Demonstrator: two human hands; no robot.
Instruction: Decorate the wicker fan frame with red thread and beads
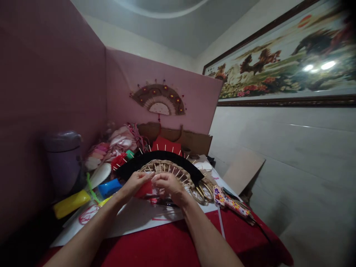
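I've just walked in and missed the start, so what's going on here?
Someone's left hand and right hand are close together, fingers bent, above a cluttered table with a red cover. Just beyond them is a black fan-shaped piece with pale sticks poking out past its edge. What the fingers hold, if anything, is too unclear to tell. A flower-patterned glue gun lies to the right, and another fan shows against the pink panel behind.

Left arm and right arm bare, angled inward; left hand and right hand close together, right fingers curled, grip unclear
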